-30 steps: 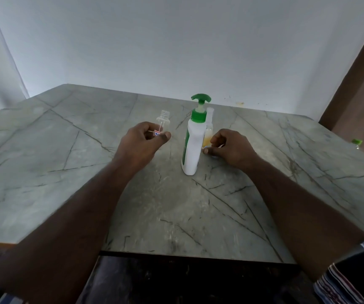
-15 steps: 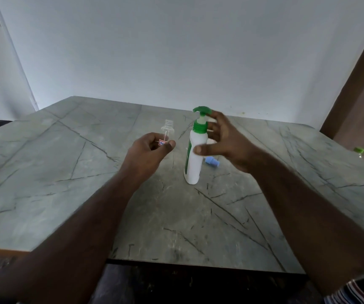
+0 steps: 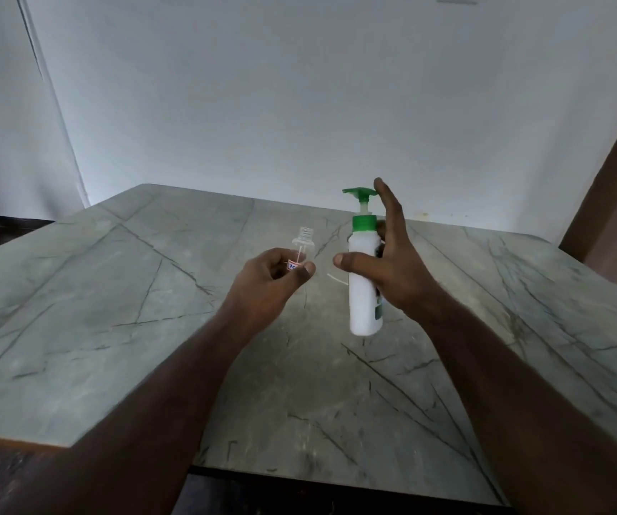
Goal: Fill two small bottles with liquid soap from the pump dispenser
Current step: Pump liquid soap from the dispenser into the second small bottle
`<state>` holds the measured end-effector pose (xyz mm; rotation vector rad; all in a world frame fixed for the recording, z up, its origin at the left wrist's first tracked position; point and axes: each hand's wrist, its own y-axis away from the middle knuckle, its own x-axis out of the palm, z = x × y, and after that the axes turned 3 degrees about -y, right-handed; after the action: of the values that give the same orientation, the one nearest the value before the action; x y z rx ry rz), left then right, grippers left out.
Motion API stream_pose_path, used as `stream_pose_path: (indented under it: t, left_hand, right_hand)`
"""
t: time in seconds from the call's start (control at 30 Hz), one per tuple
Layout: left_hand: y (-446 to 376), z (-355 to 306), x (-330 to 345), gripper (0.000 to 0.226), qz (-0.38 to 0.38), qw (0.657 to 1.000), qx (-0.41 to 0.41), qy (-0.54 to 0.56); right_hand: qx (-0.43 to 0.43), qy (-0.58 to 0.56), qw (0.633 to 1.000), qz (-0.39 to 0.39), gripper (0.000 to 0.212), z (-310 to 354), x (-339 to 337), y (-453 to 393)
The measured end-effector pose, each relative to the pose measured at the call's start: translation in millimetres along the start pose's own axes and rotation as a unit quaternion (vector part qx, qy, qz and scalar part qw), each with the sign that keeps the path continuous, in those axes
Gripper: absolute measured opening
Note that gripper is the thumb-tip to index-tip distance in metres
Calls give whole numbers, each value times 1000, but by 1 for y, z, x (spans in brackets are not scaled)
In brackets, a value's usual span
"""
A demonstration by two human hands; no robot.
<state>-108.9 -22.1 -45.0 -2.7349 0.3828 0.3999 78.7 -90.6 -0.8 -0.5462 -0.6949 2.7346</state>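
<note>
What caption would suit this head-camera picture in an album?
Left hand holds a small clear bottle; right hand grips the pump dispenser above the table.

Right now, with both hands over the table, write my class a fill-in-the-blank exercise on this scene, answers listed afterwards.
1. The pump dispenser has a white body and a ____ pump head.
2. The small clear bottle is held by the ____ hand.
3. The right hand grips the ____.
4. The small clear bottle's neck has no ____ on it.

Missing words: green; left; pump dispenser; cap
</note>
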Motion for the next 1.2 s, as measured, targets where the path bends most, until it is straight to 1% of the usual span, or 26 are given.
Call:
stream_pose_path:
  t: [0.1, 0.2, 0.27, 0.37, 0.53, 0.7, 0.93, 1.0, 1.13, 1.2]
  left_hand:
    - [-2, -4, 3, 29, 15, 1000, 10, 0]
    - [-8, -10, 4, 24, 58, 998, 15, -17]
    - [-15, -16, 3, 27, 72, 997, 19, -20]
    - [-22, -21, 4, 21, 86, 995, 29, -28]
    - [-21, -13, 6, 10, 86, 995, 45, -27]
    - [-19, -7, 6, 15, 91, 994, 57, -22]
    - [-20, -4, 7, 15, 83, 994, 70, -31]
    - [-19, -4, 9, 16, 82, 994, 72, -27]
    - [-19, -3, 10, 18, 77, 994, 73, -32]
    - [-19, -3, 11, 19, 73, 994, 75, -40]
  right_hand:
    - [19, 15, 1000, 13, 111, -3, 2, 5]
    - [32, 8, 999, 15, 109, -5, 0, 8]
    - [38, 14, 999, 15, 112, -7, -2, 9]
    - [43, 35, 998, 16, 113, -10, -2, 11]
    - [36, 105, 994, 6, 109, -17, 3, 14]
    - [15, 144, 989, 10, 106, -18, 8, 15]
    - [-8, 157, 988, -4, 96, -16, 8, 15]
    - [-8, 155, 988, -5, 97, -17, 7, 15]
    - [-1, 164, 986, 11, 108, -19, 8, 13]
    - [-1, 171, 985, 16, 110, -19, 9, 12]
